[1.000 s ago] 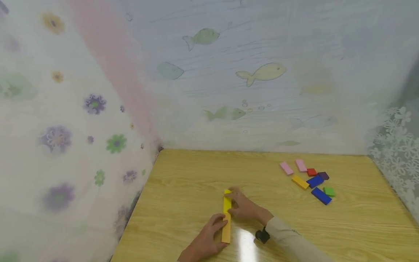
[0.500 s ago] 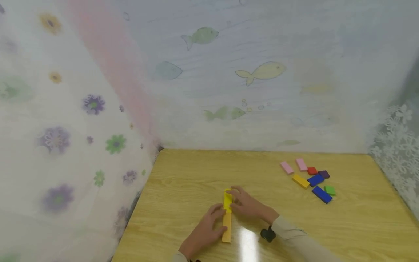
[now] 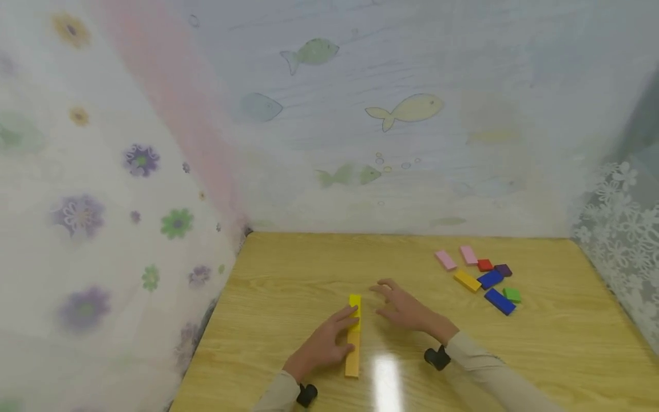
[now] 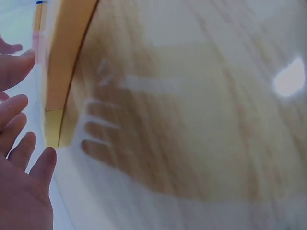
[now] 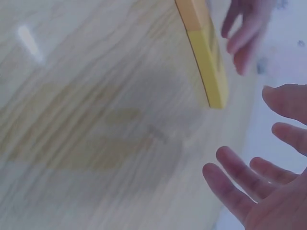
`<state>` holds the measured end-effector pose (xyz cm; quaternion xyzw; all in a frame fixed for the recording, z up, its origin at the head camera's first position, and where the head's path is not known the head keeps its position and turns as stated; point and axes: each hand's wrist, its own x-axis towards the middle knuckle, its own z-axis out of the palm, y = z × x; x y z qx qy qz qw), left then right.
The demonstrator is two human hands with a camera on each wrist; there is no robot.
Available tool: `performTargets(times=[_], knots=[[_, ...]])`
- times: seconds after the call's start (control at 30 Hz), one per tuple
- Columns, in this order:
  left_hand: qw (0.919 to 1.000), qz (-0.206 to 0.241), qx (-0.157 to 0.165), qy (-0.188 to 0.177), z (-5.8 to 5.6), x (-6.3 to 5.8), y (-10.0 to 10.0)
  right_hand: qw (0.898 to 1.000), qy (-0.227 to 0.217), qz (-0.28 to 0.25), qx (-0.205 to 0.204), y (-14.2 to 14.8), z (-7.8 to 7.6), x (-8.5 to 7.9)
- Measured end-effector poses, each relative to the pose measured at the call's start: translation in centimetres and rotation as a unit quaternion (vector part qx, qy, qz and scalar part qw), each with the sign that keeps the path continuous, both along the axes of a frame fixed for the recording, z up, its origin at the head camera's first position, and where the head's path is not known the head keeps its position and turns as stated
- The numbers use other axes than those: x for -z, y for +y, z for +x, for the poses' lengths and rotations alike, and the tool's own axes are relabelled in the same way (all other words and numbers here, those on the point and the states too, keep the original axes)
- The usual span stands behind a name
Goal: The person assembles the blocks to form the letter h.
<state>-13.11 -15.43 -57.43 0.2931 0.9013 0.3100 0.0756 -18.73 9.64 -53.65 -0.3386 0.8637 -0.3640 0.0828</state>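
A yellow block and an orange block lie end to end in a straight line on the table, yellow at the far end. The left hand reaches in from the left with loosely spread fingers, its fingertips overlapping both blocks in the head view. In the left wrist view, its fingers show spread beside the blocks. To the right of the row, the right hand is apart from the blocks, holding nothing. The right wrist view shows its fingers spread, with the yellow block beyond.
At the right back of the wooden table lies a loose group: pink blocks, a red block, a purple block, an orange-yellow block, blue blocks and a green block. A fabric-covered wall stands behind.
The right hand has let go of the yellow block and moved off to the right. The left hand has slid forward along the row, from the orange block toward the yellow one.
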Motion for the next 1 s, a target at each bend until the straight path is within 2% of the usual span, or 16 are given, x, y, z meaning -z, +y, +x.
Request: performTargets(times=[0.17,0.4,0.6,0.83,1.0], knots=[[0.9998,-0.011,0.008,-0.017,-0.3,0.6,0.0,1.000,0.005,0.007,0.009,1.6,-0.1,-1.2],[0.9998,-0.010,0.015,-0.011,0.2,0.9,-0.1,1.000,0.010,0.019,0.014,3.3,0.0,-1.8],[0.9996,0.013,0.015,-0.020,0.4,0.7,-0.2,0.999,0.015,0.038,0.023,4.7,0.4,-2.1],[0.9986,0.043,0.009,-0.029,0.2,1.0,-0.3,0.998,0.026,0.036,0.046,6.8,0.5,-2.5],[0.9983,0.043,0.003,-0.039,0.3,1.1,-0.5,0.997,0.049,0.036,0.052,7.8,0.4,-2.8]])
